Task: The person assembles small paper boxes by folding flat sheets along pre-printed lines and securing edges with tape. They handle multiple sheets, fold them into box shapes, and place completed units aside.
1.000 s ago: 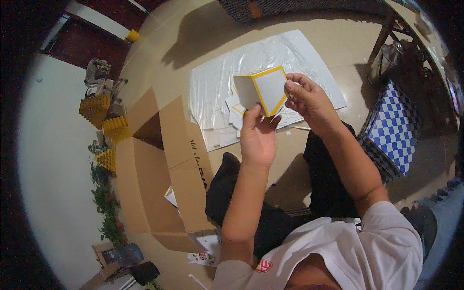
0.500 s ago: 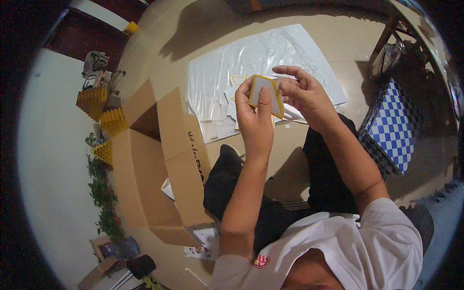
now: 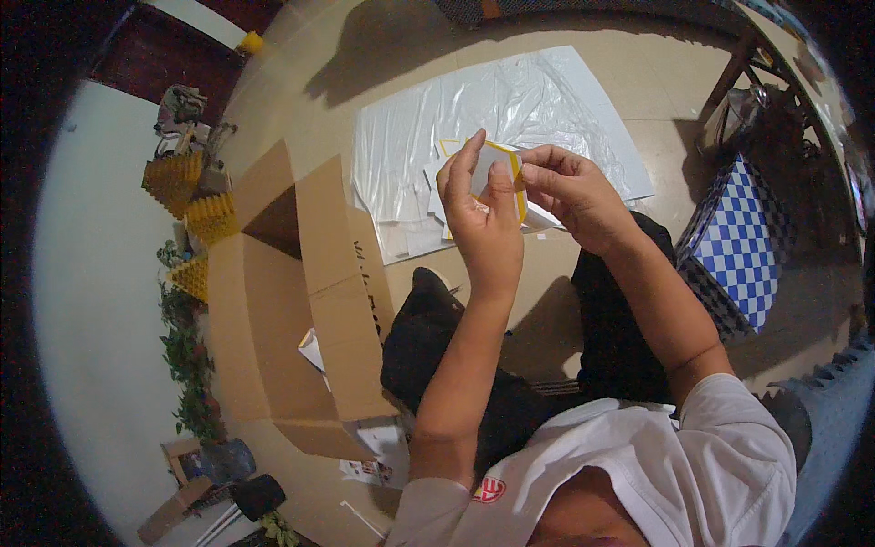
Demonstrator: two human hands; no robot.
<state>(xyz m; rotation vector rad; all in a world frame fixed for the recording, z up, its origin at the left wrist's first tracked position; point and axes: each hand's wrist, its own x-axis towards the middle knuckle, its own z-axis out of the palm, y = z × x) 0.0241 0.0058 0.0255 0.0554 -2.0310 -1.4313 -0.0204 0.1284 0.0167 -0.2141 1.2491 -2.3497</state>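
Observation:
A small white card piece with yellow edges [image 3: 488,161] is held up in front of me, above the floor. My left hand [image 3: 485,223] wraps it from the left, its thumb across the face and its fingers behind the far side. With thumb and fingertips, my right hand [image 3: 583,196] pinches the card's right yellow edge. Part of the card is hidden by the left thumb and fingers. Below and behind it, several similar white pieces [image 3: 435,202] with yellow borders lie in a loose pile, partly covered by my hands.
Under the pile lies a large white board [image 3: 597,109] with clear plastic film. An open cardboard box [image 3: 346,301] stands at my left, a white piece [image 3: 312,348] inside. Blue-and-white checkered sheets [image 3: 740,246] are at the right. Yellow stacks [image 3: 173,182] and plants [image 3: 187,365] line the left wall.
My right hand has closed from spread fingers to a pinch on the card's right edge. The left fingers have lifted and straightened, and the card has turned slightly.

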